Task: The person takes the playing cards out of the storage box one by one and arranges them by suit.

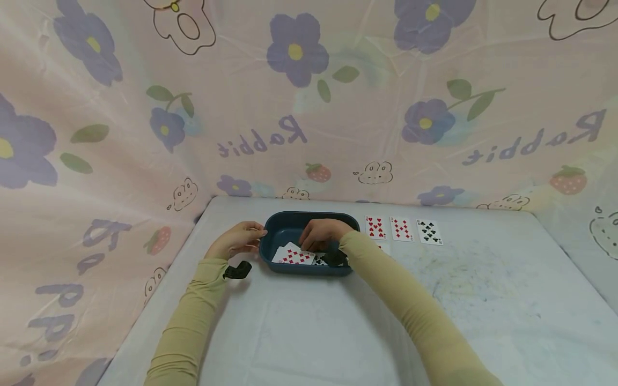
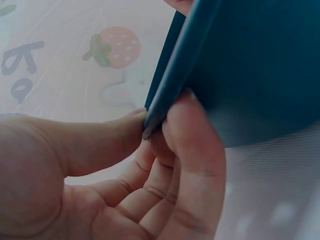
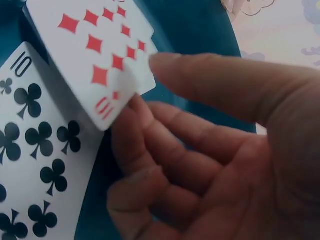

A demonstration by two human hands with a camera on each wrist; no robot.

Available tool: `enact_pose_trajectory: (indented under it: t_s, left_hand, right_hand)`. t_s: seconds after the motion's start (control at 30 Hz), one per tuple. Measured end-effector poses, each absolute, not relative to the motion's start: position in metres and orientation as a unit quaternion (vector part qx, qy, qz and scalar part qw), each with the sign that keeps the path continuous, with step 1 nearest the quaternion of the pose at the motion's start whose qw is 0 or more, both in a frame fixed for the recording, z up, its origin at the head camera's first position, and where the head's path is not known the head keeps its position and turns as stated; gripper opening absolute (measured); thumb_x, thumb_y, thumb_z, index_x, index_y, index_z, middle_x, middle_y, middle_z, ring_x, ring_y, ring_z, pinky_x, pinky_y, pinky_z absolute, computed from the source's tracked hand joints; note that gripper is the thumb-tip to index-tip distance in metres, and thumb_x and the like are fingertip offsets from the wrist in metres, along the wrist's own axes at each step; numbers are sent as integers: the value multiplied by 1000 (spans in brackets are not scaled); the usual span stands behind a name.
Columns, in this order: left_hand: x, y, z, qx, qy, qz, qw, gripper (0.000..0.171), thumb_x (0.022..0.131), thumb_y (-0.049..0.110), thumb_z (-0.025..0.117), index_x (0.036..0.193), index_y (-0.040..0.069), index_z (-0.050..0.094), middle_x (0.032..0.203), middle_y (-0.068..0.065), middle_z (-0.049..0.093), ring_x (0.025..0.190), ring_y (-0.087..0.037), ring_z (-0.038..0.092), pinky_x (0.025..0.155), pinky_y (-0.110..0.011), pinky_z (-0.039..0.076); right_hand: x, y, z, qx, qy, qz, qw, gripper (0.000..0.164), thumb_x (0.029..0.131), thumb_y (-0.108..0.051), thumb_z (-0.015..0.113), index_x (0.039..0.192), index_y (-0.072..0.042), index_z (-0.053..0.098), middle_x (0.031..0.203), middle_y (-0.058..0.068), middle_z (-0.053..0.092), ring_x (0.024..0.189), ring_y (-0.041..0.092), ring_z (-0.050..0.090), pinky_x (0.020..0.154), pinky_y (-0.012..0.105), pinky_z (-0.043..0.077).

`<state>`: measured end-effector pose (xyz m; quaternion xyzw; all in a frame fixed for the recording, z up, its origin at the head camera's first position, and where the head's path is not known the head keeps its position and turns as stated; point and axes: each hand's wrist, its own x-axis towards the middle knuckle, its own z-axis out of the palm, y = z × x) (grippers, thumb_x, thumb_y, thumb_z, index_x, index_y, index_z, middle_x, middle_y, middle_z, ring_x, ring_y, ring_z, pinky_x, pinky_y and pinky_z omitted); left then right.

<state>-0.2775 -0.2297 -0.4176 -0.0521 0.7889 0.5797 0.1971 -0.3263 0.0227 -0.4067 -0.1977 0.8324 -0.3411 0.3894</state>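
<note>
A dark blue oblong tub (image 1: 309, 271) stands on the white table, with playing cards lying inside. My left hand (image 1: 236, 239) pinches its left rim between thumb and fingers; the left wrist view shows the rim (image 2: 167, 90) caught there. Inside the tub is my right hand (image 1: 322, 234), thumb and fingers at the edge of a ten of diamonds playing card (image 3: 95, 45). Its fingers pass beneath the card's corner, while the thumb meets the card's side. A ten of clubs (image 3: 37, 140) lies beside it, partly covered. Another white card edge shows under the diamonds.
Right of the tub, a hearts card (image 1: 375, 228), a diamonds card (image 1: 402, 229) and a clubs card (image 1: 429, 232) lie face up in a row. Part of another card (image 1: 383, 246) shows behind the right sleeve. A patterned curtain (image 1: 338, 118) hangs behind the table.
</note>
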Motion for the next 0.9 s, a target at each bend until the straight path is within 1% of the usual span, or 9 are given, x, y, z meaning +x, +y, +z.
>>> enact_pose_trajectory:
  t_s: [0.1, 0.2, 0.33, 0.43, 0.57, 0.7, 0.9]
  left_hand:
    - [-278, -230, -418, -48, 787, 581, 199, 23, 99, 16, 54, 113, -2, 50, 93, -9, 55, 76, -16, 59, 68, -29, 53]
    - [-278, -230, -418, -50, 785, 584, 201, 23, 99, 15, 54, 112, -2, 50, 92, -9, 55, 75, -16, 59, 67, -29, 53]
    - [-278, -229, -418, -58, 786, 582, 200, 22, 99, 15, 55, 112, -2, 51, 92, -9, 54, 75, -17, 58, 66, -29, 53]
    - [-279, -230, -418, -60, 787, 581, 199, 23, 99, 16, 55, 112, -2, 51, 94, -10, 54, 76, -17, 59, 66, -29, 53]
    - [-279, -230, -419, -58, 788, 580, 198, 25, 99, 16, 55, 114, -3, 49, 95, -10, 54, 77, -17, 59, 67, -29, 53]
    - [-279, -229, -419, -63, 790, 578, 197, 26, 99, 16, 55, 115, -2, 49, 95, -10, 55, 77, -17, 59, 67, -29, 53]
    - [-279, -229, -419, -63, 792, 574, 196, 26, 98, 17, 56, 116, -1, 50, 95, -10, 55, 78, -18, 59, 67, -29, 53]
  right_hand:
    - [-326, 24, -407, -211, 838, -326, 384, 23, 87, -13, 70, 110, -6, 68, 94, 5, 68, 84, 17, 61, 75, 34, 51]
    - [-325, 25, -407, -215, 841, -322, 377, 17, 86, -11, 71, 103, -8, 68, 94, 4, 66, 83, 17, 59, 72, 32, 49]
    - [-324, 26, -407, -209, 844, -326, 371, 11, 86, -8, 70, 97, -8, 68, 90, 6, 65, 75, 17, 55, 66, 30, 47]
    - [-324, 27, -406, -206, 849, -324, 363, 10, 86, -5, 69, 97, -7, 69, 88, 6, 64, 70, 17, 53, 63, 29, 46]
    - [-325, 31, -404, -197, 862, -319, 340, 13, 87, -4, 67, 100, -5, 70, 89, 5, 65, 70, 15, 56, 65, 28, 50]
    - [-327, 36, -402, -174, 878, -323, 306, 14, 88, -4, 66, 102, -3, 69, 89, 7, 66, 72, 15, 60, 68, 29, 53]
    - [-329, 46, -398, -136, 902, -320, 257, 8, 89, -4, 64, 95, -1, 66, 87, 10, 63, 72, 20, 64, 66, 30, 54]
